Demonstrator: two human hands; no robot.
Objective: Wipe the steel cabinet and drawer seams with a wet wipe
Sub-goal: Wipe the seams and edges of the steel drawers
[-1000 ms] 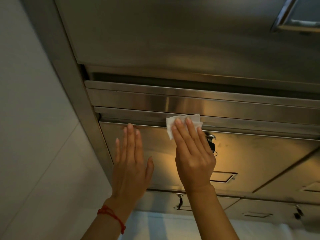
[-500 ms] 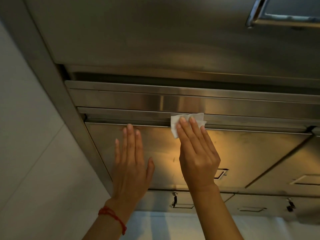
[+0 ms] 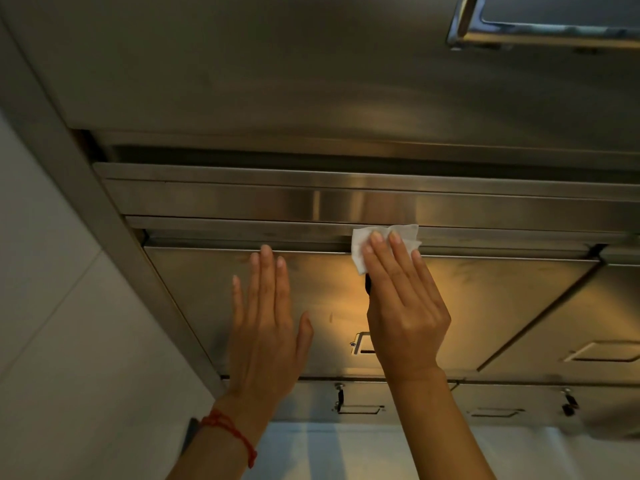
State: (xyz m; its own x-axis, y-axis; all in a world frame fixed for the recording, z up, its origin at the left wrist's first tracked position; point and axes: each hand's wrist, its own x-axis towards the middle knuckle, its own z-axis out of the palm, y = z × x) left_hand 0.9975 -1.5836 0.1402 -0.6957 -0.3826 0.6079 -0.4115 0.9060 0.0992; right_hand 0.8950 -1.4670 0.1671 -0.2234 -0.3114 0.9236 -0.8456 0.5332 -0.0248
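The wet wipe (image 3: 384,242) is pressed into the seam (image 3: 311,244) under straight fingers (image 3: 398,261) of the right hand (image 3: 405,313). The left hand (image 3: 266,327) is laid flat on the steel, empty, probably for bracing.

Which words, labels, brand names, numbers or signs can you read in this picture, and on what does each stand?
None can be read: no text shows on the steel cabinet, the drawer front, the wet wipe or the red wrist string.
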